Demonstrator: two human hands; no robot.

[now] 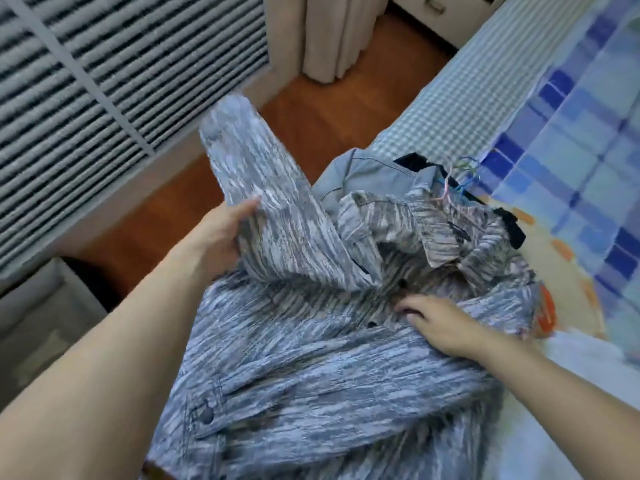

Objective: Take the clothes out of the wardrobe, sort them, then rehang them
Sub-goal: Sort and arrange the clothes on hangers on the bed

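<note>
Right now the left hand [221, 233] grips a lifted sleeve of the streaky blue-grey shirt [311, 368], which sprawls beneath both hands on the bed [450, 109]; the right hand [440, 327] pinches its button placket, with coloured hangers [457, 181] beyond it

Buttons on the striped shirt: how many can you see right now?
4 dark buttons on the striped shirt: one on the cuff at lower left, one on the placket by the right hand, one above it, one near the collar. Folds may hide more.
</note>
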